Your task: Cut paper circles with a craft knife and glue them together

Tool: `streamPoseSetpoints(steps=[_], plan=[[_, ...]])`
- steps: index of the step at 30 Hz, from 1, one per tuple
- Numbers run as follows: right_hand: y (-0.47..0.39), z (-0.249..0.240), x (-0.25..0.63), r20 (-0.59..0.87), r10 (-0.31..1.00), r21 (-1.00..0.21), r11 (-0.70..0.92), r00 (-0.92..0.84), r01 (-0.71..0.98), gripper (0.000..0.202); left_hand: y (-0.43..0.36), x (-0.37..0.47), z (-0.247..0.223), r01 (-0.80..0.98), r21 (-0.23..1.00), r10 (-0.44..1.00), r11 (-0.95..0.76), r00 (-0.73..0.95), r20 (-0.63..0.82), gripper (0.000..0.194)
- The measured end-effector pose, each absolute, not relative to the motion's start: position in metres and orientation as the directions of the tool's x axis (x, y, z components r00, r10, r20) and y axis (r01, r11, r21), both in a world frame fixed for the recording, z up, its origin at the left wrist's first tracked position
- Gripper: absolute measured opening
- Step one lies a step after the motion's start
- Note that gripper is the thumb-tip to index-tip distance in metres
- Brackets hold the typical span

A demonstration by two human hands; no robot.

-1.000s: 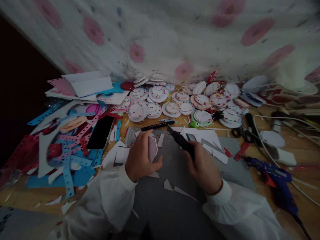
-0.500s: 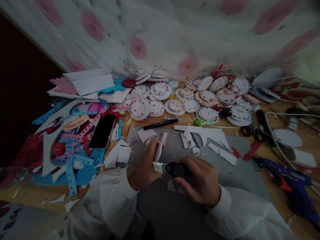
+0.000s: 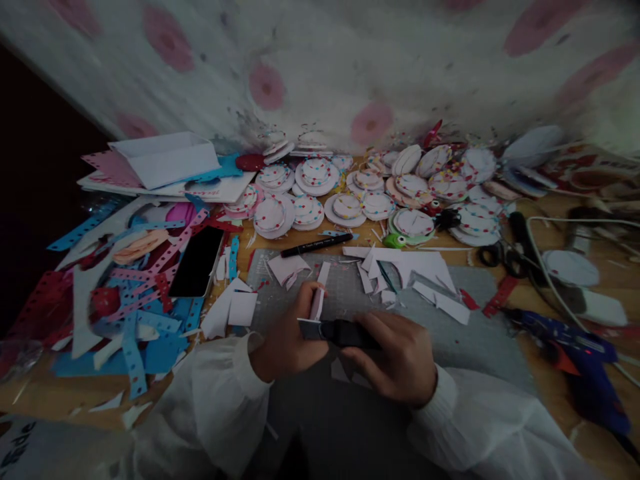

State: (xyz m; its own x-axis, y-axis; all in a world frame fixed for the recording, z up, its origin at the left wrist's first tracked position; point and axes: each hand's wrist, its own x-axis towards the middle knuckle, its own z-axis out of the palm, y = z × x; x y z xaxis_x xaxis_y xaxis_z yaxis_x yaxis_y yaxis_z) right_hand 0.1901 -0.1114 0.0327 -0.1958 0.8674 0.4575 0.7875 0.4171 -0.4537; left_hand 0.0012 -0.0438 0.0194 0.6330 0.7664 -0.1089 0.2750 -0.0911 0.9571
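Note:
My left hand (image 3: pixel 290 333) is closed on a narrow white paper strip (image 3: pixel 321 287), which stands up between thumb and fingers. In my right hand (image 3: pixel 400 353) is a black utility knife (image 3: pixel 350 333), its handle wrapped by the fingers. The knife's blade (image 3: pixel 311 328) points left and lies against the lower end of the strip, by my left thumb. Both hands are above the grey cutting mat (image 3: pixel 480 347). White paper scraps (image 3: pixel 425 267) and a black marker (image 3: pixel 317 245) lie on the mat's far part.
Layered white paper discs with coloured dots (image 3: pixel 317 175) line the back. Colourful foam strips (image 3: pixel 133 353) and a phone (image 3: pixel 197 262) are at left. At right are black-handled scissors (image 3: pixel 515 265), a blue glue gun (image 3: pixel 585 347) and a white cable.
The knife blade has turned, showing its face less broadly beside the strip. Both hands keep their grips. The whole view has shifted slightly.

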Motion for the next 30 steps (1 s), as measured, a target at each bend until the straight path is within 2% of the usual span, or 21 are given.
streamPoseSetpoints(steps=[8,14,20,30], plan=[[-0.1117,0.0313,0.1890,0.469,0.865,-0.427,0.400,-0.180,0.811,0.041,-0.0426,0.0016,0.0237,0.263,0.961,0.763,-0.083,0.638,-0.109,0.054],[-0.1112,0.0301,0.1904,0.479,0.863,-0.429,0.390,-0.160,0.815,0.041,-0.0428,0.0015,0.0240,0.253,0.966,0.761,-0.053,0.637,-0.126,0.057],[-0.1114,0.0317,0.1899,0.466,0.870,-0.451,0.390,-0.161,0.803,0.040,-0.0419,0.0013,0.0210,0.248,0.961,0.774,-0.125,0.630,-0.062,0.061],[-0.1103,0.0324,0.1886,0.470,0.868,-0.458,0.394,-0.159,0.797,0.042,-0.0411,0.0031,0.0286,0.270,0.947,0.768,-0.172,0.639,-0.043,0.063]])
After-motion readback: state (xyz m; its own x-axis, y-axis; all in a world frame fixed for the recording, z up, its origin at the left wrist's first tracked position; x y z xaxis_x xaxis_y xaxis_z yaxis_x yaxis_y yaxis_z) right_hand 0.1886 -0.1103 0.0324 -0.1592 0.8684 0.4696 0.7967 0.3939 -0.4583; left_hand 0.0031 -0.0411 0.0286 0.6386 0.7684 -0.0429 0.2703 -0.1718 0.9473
